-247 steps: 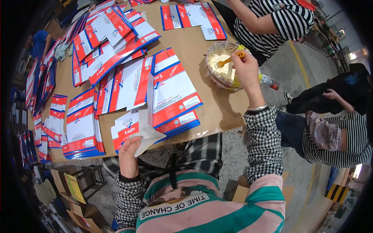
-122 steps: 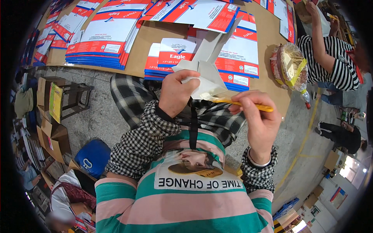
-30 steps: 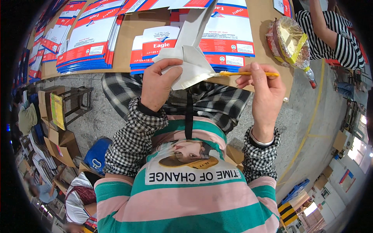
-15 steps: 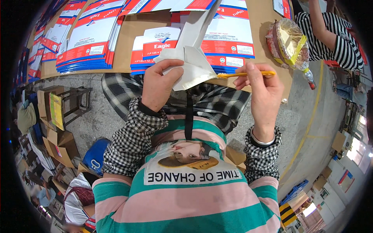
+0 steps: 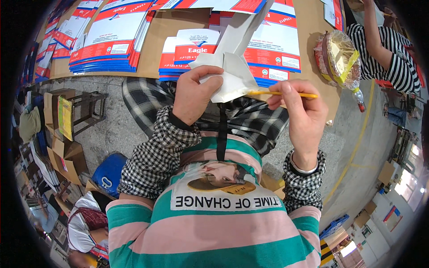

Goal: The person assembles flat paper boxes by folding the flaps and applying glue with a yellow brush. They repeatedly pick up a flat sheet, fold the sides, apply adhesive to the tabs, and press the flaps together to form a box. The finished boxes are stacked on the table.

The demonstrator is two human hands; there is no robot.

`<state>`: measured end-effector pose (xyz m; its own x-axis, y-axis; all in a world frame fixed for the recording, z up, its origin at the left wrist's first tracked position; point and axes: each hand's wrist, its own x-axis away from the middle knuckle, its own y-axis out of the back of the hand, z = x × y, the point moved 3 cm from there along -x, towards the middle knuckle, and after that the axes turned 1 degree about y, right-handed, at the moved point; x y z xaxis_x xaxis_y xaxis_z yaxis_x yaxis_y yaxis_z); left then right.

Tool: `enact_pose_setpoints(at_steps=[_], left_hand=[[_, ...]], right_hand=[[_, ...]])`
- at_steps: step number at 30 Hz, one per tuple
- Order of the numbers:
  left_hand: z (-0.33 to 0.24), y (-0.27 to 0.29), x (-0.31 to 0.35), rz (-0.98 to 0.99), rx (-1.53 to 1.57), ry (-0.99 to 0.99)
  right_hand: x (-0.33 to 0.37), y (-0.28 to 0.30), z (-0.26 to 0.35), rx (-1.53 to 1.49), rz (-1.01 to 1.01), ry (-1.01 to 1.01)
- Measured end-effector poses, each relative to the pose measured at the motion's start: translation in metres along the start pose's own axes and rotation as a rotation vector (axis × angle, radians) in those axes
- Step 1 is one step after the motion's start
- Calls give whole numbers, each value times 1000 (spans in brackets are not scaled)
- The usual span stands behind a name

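My left hand (image 5: 194,96) pinches the near part of a carton blank (image 5: 237,73), thumb on top, with its plain pale grey side facing up. The blank's long narrow part stretches away over the table. In my right hand (image 5: 304,116) is a thin yellow stick (image 5: 262,93), held between thumb and fingers. The stick's tip rests at the blank's near edge, close to its right corner, where the surface looks wet. Whether that tip has bristles is too small to tell. Printed red, white and blue cartons (image 5: 196,47) lie flat just beyond my left hand.
Stacks of flat printed cartons (image 5: 111,33) cover much of the brown tabletop (image 5: 178,20). A plastic-wrapped bowl (image 5: 337,58) with pale contents sits at the right edge, a bottle neck (image 5: 359,98) beside it. Another person's striped sleeve (image 5: 397,64) is beyond. A blue stool (image 5: 109,174) stands lower left.
The stick's tip has shifted slightly left along the blank's near edge, away from the corner. The whole view has moved a little. Both hands keep their holds.
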<state>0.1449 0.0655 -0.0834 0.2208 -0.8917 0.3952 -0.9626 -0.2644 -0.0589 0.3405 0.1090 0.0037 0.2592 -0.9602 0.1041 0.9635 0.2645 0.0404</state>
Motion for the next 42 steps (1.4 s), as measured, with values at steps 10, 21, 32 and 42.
enact_pose_setpoints(at_steps=[10,21,32,42], left_hand=[[2,-1,0,-27,19,-16],[6,-2,-1,-21,18,-62],[8,-1,-2,-25,16,-83],[6,-1,0,-8,-27,-112]], right_hand=[[4,-3,11,-39,-6,53],[3,-14,12,24,72,44],[8,-15,18,-24,41,63],[9,-17,20,1,106,81]])
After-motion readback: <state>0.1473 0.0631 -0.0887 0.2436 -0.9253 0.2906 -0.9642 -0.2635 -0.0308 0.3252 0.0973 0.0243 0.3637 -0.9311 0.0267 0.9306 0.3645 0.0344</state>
